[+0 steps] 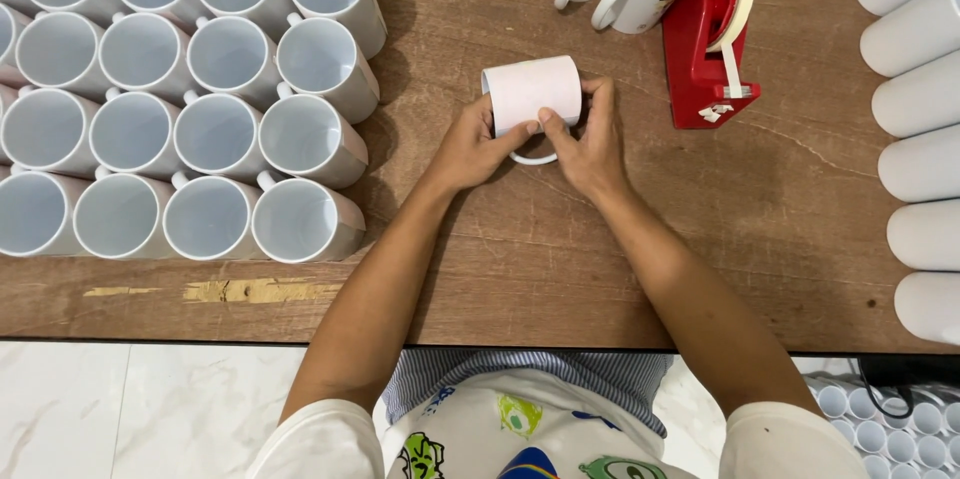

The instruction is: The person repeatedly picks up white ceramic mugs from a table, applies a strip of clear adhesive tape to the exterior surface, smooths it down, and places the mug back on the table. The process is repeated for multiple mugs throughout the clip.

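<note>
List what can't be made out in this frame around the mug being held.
Head view only:
- Mug: lies on its side wrapped in a pale sheet; its surface is covered, and the left hand and right hand hide most of the handle.
- Tape dispenser: how much tape is left is unclear.
- Mugs lying at right: cut off by the frame edge.
- Upright mugs at left: top and left ones cropped.

Wrap label: plain pale pink paper sheet [531,91] around the white mug, centre of table, held by both hands.
Screens, signs, packages: none.
</note>
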